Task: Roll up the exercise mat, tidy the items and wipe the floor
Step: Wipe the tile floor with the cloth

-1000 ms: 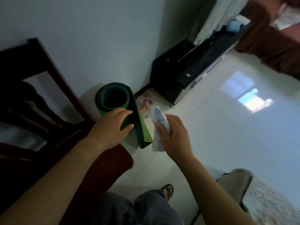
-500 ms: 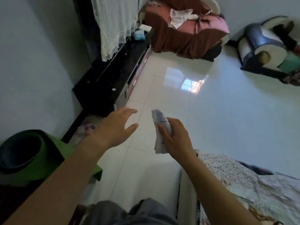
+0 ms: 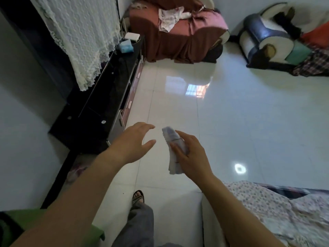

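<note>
While the right hand [image 3: 192, 155] grasps a folded cloth [image 3: 169, 136], with the thumb laid across it and the fingers curled behind, the left hand [image 3: 132, 141] is released, its fingers spread and holding nothing; it hangs just beside the cloth on its left, apart from it, with a gap between them. The cloth is held in the air with its long axis pointing away from the person, the far end leaning a little to the left; one end sticks out beyond the thumb and the other hangs below the palm. The floor [image 3: 240, 113] lies below and ahead of both hands, so I judge that wiping is the step in hand; for this the cloth must go down and turn flat onto the tiles, and the right hand, which already has it, is the nearer one. The left hand is near enough to help unfold it. The mat [image 3: 17, 218] shows only as a green part at the lower left corner, under the left forearm, well apart from both hands; whether it is fully rolled I cannot tell.
</note>
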Demonstrator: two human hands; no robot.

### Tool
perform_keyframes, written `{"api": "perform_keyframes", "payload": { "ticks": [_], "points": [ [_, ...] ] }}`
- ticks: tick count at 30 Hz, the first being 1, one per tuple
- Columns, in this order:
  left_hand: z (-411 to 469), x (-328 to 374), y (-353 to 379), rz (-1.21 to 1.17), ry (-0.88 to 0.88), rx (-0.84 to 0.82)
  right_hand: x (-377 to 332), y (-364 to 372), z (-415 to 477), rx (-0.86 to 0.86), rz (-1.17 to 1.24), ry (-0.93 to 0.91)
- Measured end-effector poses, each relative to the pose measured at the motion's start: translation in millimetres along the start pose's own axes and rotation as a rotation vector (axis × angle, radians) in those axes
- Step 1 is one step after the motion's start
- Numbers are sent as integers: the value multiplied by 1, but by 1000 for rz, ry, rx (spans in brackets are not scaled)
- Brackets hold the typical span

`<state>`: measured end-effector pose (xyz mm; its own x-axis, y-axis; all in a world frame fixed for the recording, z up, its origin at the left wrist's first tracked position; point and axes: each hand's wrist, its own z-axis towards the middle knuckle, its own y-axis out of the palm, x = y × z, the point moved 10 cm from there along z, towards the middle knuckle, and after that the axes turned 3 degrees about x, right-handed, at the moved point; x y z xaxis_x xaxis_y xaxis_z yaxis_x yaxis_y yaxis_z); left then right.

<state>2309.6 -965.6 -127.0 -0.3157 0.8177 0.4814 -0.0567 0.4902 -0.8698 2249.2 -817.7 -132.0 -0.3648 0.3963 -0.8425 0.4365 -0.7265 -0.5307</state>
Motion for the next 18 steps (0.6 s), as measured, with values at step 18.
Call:
{"api": "perform_keyframes", "payload": {
  "ticks": [18],
  "points": [
    [289, 20, -22, 75, 182, -146, 71, -56, 237, 172, 74, 159]
  ]
}}
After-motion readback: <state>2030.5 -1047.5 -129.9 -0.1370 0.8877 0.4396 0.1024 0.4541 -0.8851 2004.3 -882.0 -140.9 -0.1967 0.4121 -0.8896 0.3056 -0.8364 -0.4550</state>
